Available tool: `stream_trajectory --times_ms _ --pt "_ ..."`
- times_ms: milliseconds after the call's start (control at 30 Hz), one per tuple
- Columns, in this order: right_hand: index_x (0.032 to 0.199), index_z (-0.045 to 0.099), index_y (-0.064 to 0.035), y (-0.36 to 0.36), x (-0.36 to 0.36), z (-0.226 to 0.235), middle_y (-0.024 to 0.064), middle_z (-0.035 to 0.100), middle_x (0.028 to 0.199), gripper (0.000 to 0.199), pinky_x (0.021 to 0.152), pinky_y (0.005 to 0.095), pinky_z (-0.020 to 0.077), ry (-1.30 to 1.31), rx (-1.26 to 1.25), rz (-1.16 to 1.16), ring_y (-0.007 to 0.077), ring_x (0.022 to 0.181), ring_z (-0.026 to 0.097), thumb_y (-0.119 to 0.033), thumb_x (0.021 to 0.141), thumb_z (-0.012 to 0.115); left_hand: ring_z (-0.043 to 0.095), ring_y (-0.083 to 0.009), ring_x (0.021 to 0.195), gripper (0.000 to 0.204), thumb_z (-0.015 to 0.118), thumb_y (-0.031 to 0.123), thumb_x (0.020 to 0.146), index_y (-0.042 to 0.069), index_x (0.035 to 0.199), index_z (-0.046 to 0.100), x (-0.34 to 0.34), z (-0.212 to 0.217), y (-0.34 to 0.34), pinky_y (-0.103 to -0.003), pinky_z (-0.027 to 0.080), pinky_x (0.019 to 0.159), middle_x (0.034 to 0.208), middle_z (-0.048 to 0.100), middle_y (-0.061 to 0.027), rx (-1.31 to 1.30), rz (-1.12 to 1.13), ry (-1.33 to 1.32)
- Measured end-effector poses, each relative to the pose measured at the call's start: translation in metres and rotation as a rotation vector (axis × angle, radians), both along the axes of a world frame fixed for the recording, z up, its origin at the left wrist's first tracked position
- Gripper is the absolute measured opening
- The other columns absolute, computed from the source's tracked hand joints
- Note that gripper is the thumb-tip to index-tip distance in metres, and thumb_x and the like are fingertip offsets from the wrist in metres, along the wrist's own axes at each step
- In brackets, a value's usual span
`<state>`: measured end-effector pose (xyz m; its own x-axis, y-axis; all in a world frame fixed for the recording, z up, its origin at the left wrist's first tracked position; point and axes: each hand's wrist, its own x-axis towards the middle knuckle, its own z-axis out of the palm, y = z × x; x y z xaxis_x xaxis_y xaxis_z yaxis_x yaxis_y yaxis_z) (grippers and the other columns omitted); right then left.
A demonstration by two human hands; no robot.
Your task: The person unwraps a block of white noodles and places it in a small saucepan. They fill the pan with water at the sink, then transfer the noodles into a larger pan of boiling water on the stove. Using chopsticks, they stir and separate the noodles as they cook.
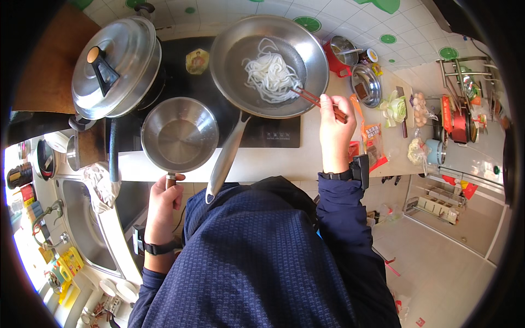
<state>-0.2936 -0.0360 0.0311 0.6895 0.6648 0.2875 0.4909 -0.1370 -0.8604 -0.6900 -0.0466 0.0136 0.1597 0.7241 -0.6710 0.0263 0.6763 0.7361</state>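
My left hand is closed around the short handle of a small steel saucepan, held near the front edge of the stove. Only a little clear liquid or a wet shine shows on its bottom. In my right hand is a pair of reddish-brown chopsticks, their tips at the edge of a heap of white noodles. The noodles lie in a wide steel frying pan on the black cooktop. The pan's long handle points toward me, untouched.
A large lidded pot stands at the left of the cooktop. Right of the frying pan are a steel bowl, a red container, a cabbage, eggs and food packets. A sink lies at the left.
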Motion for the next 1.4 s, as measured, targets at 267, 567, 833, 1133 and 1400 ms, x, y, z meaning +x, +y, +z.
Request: stream_trajectory --times_ms 267,567,833,1133,1400 --pt "0.09 0.066 0.005 0.004 0.012 0.019 0.006 0.065 0.09 0.021 0.067 0.026 0.0549 0.183 0.109 0.108 0.0123 0.077 0.067 -0.014 0.099 0.064 0.037 -0.0061 0.044 0.021 0.057 0.006 0.086 -0.001 0.105 0.065 0.001 0.0 0.0 -0.021 0.029 0.044 0.056 0.047 0.0023 -0.006 -0.01 -0.006" --pt "0.1 0.071 0.0018 0.04 0.008 -0.014 0.0047 0.069 0.097 0.021 0.072 0.025 0.0536 0.539 0.096 0.123 0.0104 0.08 0.064 -0.019 0.098 0.068 0.037 -0.006 0.045 0.021 0.057 0.006 0.086 -0.001 0.105 0.064 0.003 0.001 -0.001 -0.021 0.029 0.043 0.056 0.047 0.0023 -0.002 -0.013 -0.011" --pt "0.102 0.072 0.0011 0.038 0.017 -0.018 0.0056 0.072 0.093 0.024 0.071 0.026 0.0564 0.46 0.017 0.017 0.0108 0.076 0.066 -0.022 0.096 0.07 0.037 -0.0058 0.044 0.021 0.057 0.006 0.086 -0.001 0.105 0.064 -0.003 -0.003 -0.006 -0.021 0.029 0.044 0.056 0.047 0.0024 -0.003 0.018 0.02" --pt "0.104 0.071 0.0056 0.038 0.032 -0.016 0.0122 0.073 0.097 0.028 0.068 0.0268 0.0581 0.382 -0.046 0.027 0.0158 0.075 0.07 -0.021 0.097 0.068 0.037 -0.0059 0.044 0.021 0.057 0.006 0.087 -0.001 0.105 0.064 0.0 -0.005 -0.004 -0.021 0.029 0.044 0.056 0.047 0.0026 -0.002 -0.019 -0.027" --pt "0.098 0.073 0.0042 0.025 0.035 -0.006 0.0098 0.073 0.093 0.025 0.071 0.0269 0.0582 0.291 -0.114 0.11 0.0143 0.08 0.07 -0.021 0.098 0.067 0.037 -0.0058 0.044 0.021 0.058 0.007 0.086 -0.001 0.105 0.065 -0.005 -0.005 -0.003 -0.021 0.029 0.044 0.056 0.048 0.0026 -0.005 0.021 -0.002"
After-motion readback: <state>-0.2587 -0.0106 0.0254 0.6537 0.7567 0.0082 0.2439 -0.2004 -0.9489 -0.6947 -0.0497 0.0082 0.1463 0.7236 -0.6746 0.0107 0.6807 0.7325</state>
